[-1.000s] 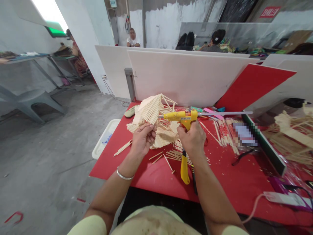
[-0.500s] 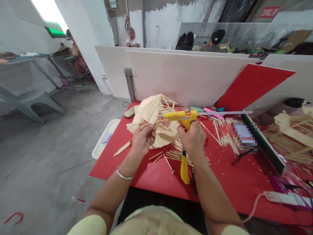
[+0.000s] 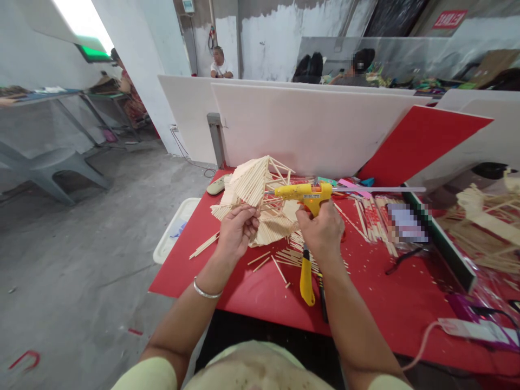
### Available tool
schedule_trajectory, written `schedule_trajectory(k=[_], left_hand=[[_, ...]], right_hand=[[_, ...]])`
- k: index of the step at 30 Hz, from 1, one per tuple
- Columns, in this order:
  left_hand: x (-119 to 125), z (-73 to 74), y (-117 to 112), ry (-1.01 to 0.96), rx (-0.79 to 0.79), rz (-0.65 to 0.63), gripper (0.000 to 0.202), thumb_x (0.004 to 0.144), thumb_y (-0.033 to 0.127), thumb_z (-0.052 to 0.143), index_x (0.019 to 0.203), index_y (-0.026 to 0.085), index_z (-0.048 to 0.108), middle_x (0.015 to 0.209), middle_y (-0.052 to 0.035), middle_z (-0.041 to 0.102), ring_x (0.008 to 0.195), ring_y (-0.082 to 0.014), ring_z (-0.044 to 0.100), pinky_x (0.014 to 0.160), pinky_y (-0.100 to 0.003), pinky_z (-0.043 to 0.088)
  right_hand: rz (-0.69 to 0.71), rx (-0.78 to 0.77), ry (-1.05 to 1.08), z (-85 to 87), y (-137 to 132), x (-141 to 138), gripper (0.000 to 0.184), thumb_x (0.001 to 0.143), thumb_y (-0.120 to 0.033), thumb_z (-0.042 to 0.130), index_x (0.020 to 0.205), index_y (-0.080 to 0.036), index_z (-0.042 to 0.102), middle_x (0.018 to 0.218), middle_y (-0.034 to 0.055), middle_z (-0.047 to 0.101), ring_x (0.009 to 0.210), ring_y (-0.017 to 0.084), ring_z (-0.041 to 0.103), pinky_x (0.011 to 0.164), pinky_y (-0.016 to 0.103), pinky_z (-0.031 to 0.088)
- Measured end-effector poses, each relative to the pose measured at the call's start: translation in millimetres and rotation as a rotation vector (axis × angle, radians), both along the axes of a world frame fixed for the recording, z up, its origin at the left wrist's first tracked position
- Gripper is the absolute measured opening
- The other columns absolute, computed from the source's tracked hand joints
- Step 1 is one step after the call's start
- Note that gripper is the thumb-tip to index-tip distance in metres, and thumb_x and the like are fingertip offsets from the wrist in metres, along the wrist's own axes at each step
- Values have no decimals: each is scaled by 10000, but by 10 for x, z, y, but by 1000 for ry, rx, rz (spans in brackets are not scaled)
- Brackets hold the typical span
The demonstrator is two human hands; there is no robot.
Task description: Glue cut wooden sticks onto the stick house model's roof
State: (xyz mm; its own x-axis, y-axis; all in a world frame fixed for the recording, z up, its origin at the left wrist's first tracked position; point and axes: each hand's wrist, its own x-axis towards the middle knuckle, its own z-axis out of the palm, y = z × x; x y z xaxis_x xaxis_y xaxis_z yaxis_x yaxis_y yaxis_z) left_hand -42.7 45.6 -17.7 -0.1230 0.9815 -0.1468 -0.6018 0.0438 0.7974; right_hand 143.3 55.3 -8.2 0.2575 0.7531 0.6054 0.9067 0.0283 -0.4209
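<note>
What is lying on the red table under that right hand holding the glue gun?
Loose wooden sticks and a yellow-handled tool lie on the red table below the right hand. The hand covers the tool's far end, so its type is unclear.

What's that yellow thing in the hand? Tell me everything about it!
It is a yellow plastic glue gun with a small label on its side and a long pale rod sticking out behind. The right hand grips its handle, holding it level above the red table, nozzle pointing left at the pale wooden stick model.
</note>
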Motion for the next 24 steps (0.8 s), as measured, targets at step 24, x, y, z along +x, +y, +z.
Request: schedule_trajectory(k=[24], left_hand=[[375,49,-850,94,195,164,183,739,287,767,842,153,696,666,4,648,463,-65,530,416,-177,385]], right_hand=[[172,-127,250,28,-793,717,438,889,-630,505,756,-214,500,617,-40,500,567,117,412,570,251,277]])
